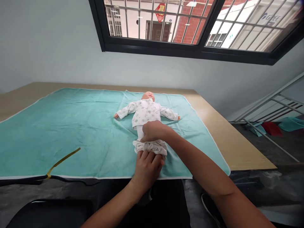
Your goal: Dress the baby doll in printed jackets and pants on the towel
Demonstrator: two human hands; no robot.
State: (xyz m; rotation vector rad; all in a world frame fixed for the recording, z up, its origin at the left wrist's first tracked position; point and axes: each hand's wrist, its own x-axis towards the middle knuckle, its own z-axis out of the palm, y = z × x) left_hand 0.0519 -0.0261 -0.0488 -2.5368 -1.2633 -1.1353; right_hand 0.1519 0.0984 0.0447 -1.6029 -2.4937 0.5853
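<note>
A baby doll [145, 111] in a white printed top lies on its back on a teal cloth [78, 126], head towards the wall, arms spread. White trousers [150, 146] are bunched around its legs. My left hand [147, 166] grips the lower edge of the bunched trousers from the near side, fingers curled. My right hand [154, 131] lies over the doll's waist, fingers closed on the trousers' upper edge. The doll's legs are hidden under the fabric and my hands.
The teal cloth covers a wooden table [223, 126] against a grey wall. A yellow strap [63, 160] and a black cable [28, 180] lie at the near left edge. Metal railings [273, 107] and coloured cloths stand at the right. A dark chair back [49, 213] is below.
</note>
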